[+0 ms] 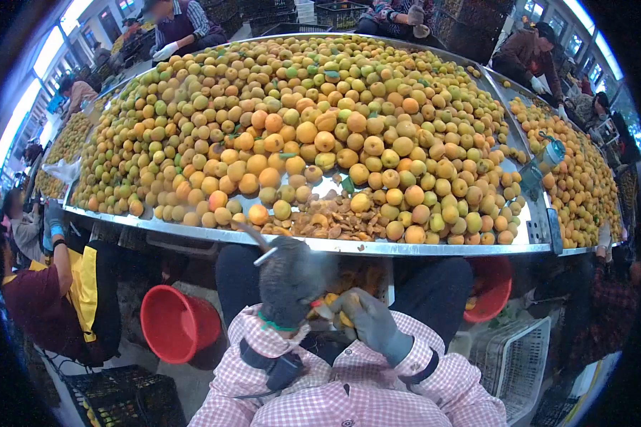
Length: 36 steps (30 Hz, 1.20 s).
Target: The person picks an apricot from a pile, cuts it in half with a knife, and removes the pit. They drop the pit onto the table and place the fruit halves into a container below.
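My left hand (288, 281), in a dark grey glove and smeared by motion, is closed around what looks like a small knife. A thin white rod (265, 257) sticks out above that fist, and a reddish piece with a short pale blade (322, 309) shows below it. My right hand (374, 324), in a grey glove, grips an orange-yellow apricot (347, 304) close against the blade. Cut apricot pieces (335, 217) lie in a brown-orange heap at the near edge of the metal table (406, 248). Whole apricots (299, 114) are piled behind them.
A red bucket (178, 324) stands at left, another red bucket (490, 288) at right. A white plastic crate (523, 359) sits low right, a black crate (132, 395) low left. A blue-lidded bottle (545, 160) rests on the divider. Several co-workers surround the tables.
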Motion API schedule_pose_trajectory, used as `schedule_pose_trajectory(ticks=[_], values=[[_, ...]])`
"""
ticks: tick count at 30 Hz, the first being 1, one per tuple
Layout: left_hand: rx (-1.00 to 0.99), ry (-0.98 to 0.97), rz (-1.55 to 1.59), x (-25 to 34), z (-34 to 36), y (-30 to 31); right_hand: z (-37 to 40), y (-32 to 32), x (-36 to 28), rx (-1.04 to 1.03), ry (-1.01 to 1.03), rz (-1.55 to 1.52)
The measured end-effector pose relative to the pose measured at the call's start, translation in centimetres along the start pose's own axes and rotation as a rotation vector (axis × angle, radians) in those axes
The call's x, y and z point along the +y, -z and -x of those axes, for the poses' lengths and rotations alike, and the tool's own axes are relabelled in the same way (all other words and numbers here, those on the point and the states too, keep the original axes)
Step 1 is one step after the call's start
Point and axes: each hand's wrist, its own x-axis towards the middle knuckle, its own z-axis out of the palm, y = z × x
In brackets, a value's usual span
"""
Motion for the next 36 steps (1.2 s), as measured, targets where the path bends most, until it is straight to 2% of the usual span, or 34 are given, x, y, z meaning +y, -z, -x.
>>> schedule_pose_trajectory(ticks=[1, 3, 5, 6, 7, 9, 10, 11, 13, 14, 16, 17, 19, 20, 21, 22, 24, 25, 27, 28, 30, 31, 32, 34, 36], values=[[-0.029, 0.076, 0.682, 0.9, 0.2, -0.1, -1.1, 0.2, -0.8, 0.002, 0.003, 0.002], [-0.054, 0.052, 0.635, 1.4, 0.2, 0.7, -4.5, 0.9, -2.9, 0.111, 0.001, 0.122], [-0.030, 0.073, 0.668, 1.2, 0.4, 1.6, -7.5, 1.7, -4.7, 0.149, 0.017, 0.043], [-0.019, 0.113, 0.671, 0.9, 0.6, 2.2, -9.3, 2.2, -4.6, 0.140, -0.058, -0.124], [-0.033, 0.110, 0.669, 0.6, 0.9, 2.7, -10.0, 2.3, -4.4, 0.145, -0.046, -0.123], [0.052, 0.132, 0.653, -0.2, 1.5, 3.5, -10.4, 2.4, -3.5, 0.069, -0.084, -0.001], [0.076, 0.107, 0.590, -0.4, 1.6, 3.8, -10.2, 2.6, -2.1, -0.033, -0.166, 0.049], [0.074, 0.108, 0.598, -0.5, 1.5, 3.9, -10.4, 2.5, 0.1, -0.067, -0.208, 0.134], [0.103, 0.187, 0.696, -0.6, 1.7, 4.0, -10.1, 3.6, 3.5, -0.170, -0.101, 0.427], [0.103, 0.191, 0.702, -0.9, 1.9, 4.0, -9.4, 3.6, 3.3, -0.166, -0.107, 0.429], [0.198, 0.239, 0.557, -1.5, 2.0, 3.8, -7.6, 3.1, 1.7, -0.076, -0.046, 1.261], [0.196, 0.241, 0.558, -1.7, 2.0, 3.8, -7.3, 3.2, 0.6, -0.074, -0.048, 1.261], [0.226, 0.359, 0.513, -2.2, 1.8, 3.8, -8.0, 4.1, -2.4, -0.110, 0.330, 1.119], [0.221, 0.353, 0.477, -2.1, 1.6, 3.5, -9.1, 4.7, -4.1, -0.066, 0.310, 1.116], [0.219, 0.350, 0.480, -2.1, 1.5, 3.2, -10.6, 5.7, -5.6, 0.024, 0.502, 1.171], [0.231, 0.381, 0.469, -2.3, 1.5, 3.0, -11.7, 5.4, -8.6, 0.175, 0.609, 1.264], [0.203, 0.480, 0.401, -2.4, 1.3, 3.3, -16.0, 7.2, -10.9, 0.339, 0.399, 1.534], [0.195, 0.475, 0.401, -2.9, 1.2, 3.6, -17.9, 8.1, -11.1, 0.346, 0.404, 1.539], [0.069, 0.399, -0.219, -4.1, 1.2, 4.2, -21.1, 9.7, -11.1, 0.411, 0.494, 1.790], [0.057, 0.390, -0.219, -4.2, 1.2, 4.3, -22.3, 9.9, -10.8, 0.426, 0.497, 1.796], [0.010, 0.397, -0.083, -3.5, 1.3, 4.1, -23.9, 9.5, -10.2, 0.442, 0.196, 1.886], [-0.022, 0.405, -0.012, -3.7, 1.1, 4.1, -25.4, 10.3, -8.0, 0.529, 0.277, 1.838], [0.184, 0.615, 0.376, -4.1, 0.9, 4.4, -26.9, 11.0, -6.3, 0.561, 0.259, 1.832], [0.154, 0.605, 0.358, -4.3, 0.5, 4.2, -26.9, 11.9, -6.4, 0.615, 0.232, 1.824], [0.135, 0.590, 0.293, -4.4, 0.4, 4.0, -24.0, 10.6, -9.1, 0.374, 0.253, 1.778]])
